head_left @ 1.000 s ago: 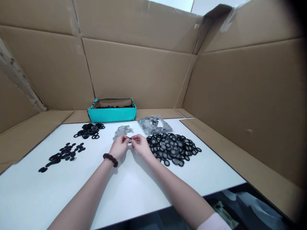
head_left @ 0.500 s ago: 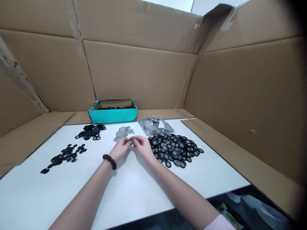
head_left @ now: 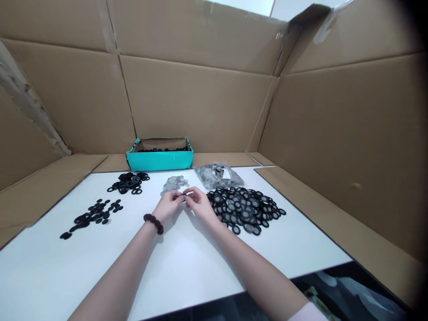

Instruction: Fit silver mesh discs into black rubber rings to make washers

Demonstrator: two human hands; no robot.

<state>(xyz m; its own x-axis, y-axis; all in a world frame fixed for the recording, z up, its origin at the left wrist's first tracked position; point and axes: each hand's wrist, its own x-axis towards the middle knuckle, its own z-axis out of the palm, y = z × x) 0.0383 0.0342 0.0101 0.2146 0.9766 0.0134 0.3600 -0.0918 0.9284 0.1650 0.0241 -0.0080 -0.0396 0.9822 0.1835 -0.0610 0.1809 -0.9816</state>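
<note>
Bright diffuse light, top opening (head_left: pixel 249 5) overexposed, soft shadows on table (head_left: pixel 187 272) beside left hand (head_left: pixel 167 207) and right hand (head_left: pixel 198 204), held part (head_left: pixel 183 195) indistinct, wide-angle edge distortion, right edge blackened

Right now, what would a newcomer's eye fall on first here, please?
Probably the bright turquoise box at the white table's far edge, holding black pieces. Then the large heap of black-rimmed grey discs to the right. In the middle, the left hand and right hand pinch a small dark piece.
</note>
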